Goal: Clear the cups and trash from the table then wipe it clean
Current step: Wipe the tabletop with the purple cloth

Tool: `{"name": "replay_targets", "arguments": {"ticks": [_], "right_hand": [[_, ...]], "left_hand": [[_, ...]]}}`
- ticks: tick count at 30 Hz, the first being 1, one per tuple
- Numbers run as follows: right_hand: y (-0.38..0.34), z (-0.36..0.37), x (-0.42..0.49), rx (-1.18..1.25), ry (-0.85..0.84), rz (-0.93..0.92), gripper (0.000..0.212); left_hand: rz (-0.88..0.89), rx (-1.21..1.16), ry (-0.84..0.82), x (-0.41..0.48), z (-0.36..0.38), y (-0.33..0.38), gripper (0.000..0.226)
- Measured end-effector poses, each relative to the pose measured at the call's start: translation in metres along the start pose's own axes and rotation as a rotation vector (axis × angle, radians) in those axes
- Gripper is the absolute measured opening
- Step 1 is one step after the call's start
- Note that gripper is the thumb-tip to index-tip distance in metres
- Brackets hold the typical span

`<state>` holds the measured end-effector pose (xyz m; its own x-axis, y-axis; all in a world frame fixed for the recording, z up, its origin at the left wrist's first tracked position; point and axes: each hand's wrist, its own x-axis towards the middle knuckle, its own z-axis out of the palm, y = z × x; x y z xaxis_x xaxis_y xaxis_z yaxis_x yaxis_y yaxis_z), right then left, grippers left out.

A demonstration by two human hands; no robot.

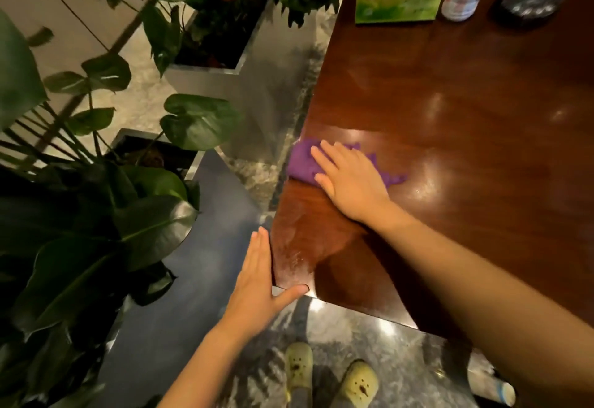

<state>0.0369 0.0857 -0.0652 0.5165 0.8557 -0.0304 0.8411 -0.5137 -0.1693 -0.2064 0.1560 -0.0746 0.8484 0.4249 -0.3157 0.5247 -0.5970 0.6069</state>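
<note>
Fingers of your right hand straight, slightly apart, pressing crumpled purple cloth flat near left edge of glossy dark wooden table – spreads wipe pressure; left hand flat, fingers together, against corner, probably bracing you

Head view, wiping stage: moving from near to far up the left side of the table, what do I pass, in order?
left hand at the near corner of the table → purple cloth, pressed flat under the right hand → green box at the far end
</note>
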Motion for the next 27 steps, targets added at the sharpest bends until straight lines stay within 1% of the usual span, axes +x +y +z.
{"name": "replay_targets", "arguments": {"ticks": [3,7,10,13,19,22,25,27], "right_hand": [[-0.023,0.008,-0.049,-0.017,0.000,-0.051,0.054],[-0.051,0.013,-0.105,-0.030,-0.066,-0.078,0.058],[-0.056,0.012,-0.096,-0.046,-0.051,-0.033,0.059],[-0.061,0.011,-0.080,-0.052,-0.049,-0.062,0.054],[-0.067,0.014,-0.133,-0.048,-0.072,-0.110,0.051],[-0.066,0.017,-0.112,-0.079,-0.030,-0.051,0.049],[-0.076,0.014,-0.086,-0.027,-0.060,0.062,0.047],[-0.077,0.016,-0.100,-0.033,-0.062,0.030,0.049]], "left_hand": [[0.024,0.144,0.026,-0.004,0.001,-0.002,0.112],[0.073,0.366,0.073,-0.011,0.005,-0.010,0.110],[0.057,0.501,0.067,-0.010,0.005,-0.008,0.106],[0.050,0.586,0.084,-0.010,0.005,-0.006,0.105],[0.020,0.617,0.080,-0.014,0.005,-0.004,0.101],[0.028,0.619,0.083,-0.013,0.007,-0.005,0.101],[0.038,0.627,0.071,-0.011,0.009,-0.006,0.103],[0.044,0.640,0.074,-0.011,0.009,-0.007,0.105]]}}
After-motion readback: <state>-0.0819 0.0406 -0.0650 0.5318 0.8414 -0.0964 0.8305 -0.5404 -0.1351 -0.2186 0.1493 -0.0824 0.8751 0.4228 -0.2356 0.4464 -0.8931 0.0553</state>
